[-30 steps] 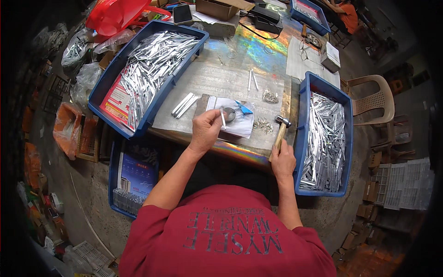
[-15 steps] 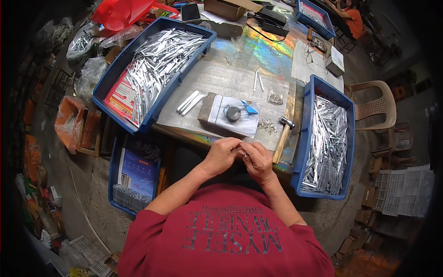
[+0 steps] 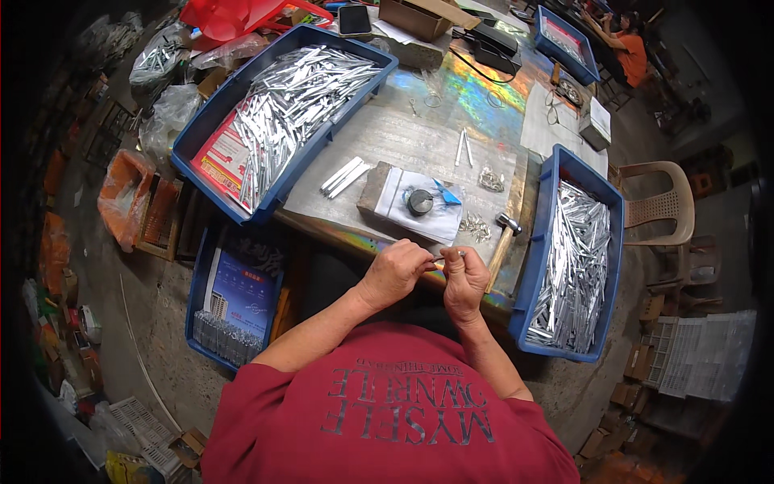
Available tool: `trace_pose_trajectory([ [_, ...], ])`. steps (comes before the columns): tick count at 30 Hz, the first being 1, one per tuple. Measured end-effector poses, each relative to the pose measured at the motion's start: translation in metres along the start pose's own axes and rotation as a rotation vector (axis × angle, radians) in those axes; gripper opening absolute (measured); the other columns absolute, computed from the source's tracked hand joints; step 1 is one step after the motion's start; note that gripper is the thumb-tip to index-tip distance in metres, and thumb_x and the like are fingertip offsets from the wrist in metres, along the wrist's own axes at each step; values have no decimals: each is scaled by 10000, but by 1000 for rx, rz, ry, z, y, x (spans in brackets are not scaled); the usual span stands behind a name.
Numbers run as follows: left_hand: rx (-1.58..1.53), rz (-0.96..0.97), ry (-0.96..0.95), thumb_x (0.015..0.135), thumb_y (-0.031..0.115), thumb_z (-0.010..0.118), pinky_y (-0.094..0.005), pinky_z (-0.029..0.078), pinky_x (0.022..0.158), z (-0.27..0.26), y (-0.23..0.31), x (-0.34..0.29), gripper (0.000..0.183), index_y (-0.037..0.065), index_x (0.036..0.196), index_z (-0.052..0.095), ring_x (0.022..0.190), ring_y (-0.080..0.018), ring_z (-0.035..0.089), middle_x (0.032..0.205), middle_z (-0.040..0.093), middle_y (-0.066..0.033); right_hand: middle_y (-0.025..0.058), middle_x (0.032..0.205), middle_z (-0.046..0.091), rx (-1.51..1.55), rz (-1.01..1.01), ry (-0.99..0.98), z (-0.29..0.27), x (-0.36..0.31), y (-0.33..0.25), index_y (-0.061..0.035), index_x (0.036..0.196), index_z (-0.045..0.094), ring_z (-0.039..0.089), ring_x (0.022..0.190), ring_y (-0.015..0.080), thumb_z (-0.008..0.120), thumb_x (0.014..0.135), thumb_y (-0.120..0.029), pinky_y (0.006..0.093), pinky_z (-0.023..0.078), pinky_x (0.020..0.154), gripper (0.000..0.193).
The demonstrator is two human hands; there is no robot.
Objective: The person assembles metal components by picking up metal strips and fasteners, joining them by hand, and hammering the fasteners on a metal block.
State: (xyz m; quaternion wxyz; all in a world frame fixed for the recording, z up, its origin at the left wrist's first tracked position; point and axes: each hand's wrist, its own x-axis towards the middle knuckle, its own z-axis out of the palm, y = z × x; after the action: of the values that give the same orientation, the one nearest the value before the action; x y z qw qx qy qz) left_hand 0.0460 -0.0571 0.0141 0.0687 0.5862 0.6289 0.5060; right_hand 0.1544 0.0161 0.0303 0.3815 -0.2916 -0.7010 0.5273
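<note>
Close in front of me, at the table's near edge, my left hand is closed with its fingertips pinched. A small, thin, metallic-looking piece shows at those fingertips, on the side toward my right hand. The right hand is closed too, thumb and forefinger together and raised; what lies in that pinch is too small to name. Just beyond the hands is a block with white paper on it, carrying a dark round piece and a blue scrap. Small metal parts lie beside it.
Blue trays of silvery metal strips flank me, one at left, one at right. A hammer lies by the right tray. Several strips rest left of the block. Farther right are a chair and a person in orange.
My hands have drawn slightly apart, and the right has turned more upright with its fingertips raised. A thin piece now shows between them. The view has shifted a little.
</note>
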Motion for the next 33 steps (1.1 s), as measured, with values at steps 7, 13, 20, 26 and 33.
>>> trace_pose_trajectory([
  [7,104,14,52,671,58,577,-353,396,549,-11,-6,-4,73,36,687,508,606,-263,478,630,499,-100,-20,562,439,266,257,-138,7,8,-11,1,849,528,320,429,17,487,837,-221,156,236,376,227],
  [13,467,-205,216,705,55,549,-381,411,611,-67,-60,15,55,4,723,548,680,-317,522,692,547,-140,3,679,482,333,275,-133,-3,4,3,-1,1043,450,359,476,14,442,856,-155,142,292,416,243],
  [20,805,-402,36,677,4,447,-378,450,629,-90,-122,19,94,33,681,537,714,-313,548,704,550,-144,11,663,484,300,334,-138,-6,-7,6,-5,1006,477,358,464,15,428,860,-152,138,286,410,213],
  [26,772,-394,59,695,50,492,-389,425,632,-89,-131,18,60,22,658,530,698,-313,537,686,539,-157,14,649,485,290,340,-169,-8,-10,12,-3,993,485,361,463,17,424,860,-145,138,294,411,204],
  [33,688,-220,169,695,56,541,-363,422,598,-98,-86,20,26,37,711,531,666,-302,521,679,532,-125,-5,635,478,237,356,-191,-6,-12,16,-14,945,518,363,454,18,427,862,-163,140,287,406,194],
])
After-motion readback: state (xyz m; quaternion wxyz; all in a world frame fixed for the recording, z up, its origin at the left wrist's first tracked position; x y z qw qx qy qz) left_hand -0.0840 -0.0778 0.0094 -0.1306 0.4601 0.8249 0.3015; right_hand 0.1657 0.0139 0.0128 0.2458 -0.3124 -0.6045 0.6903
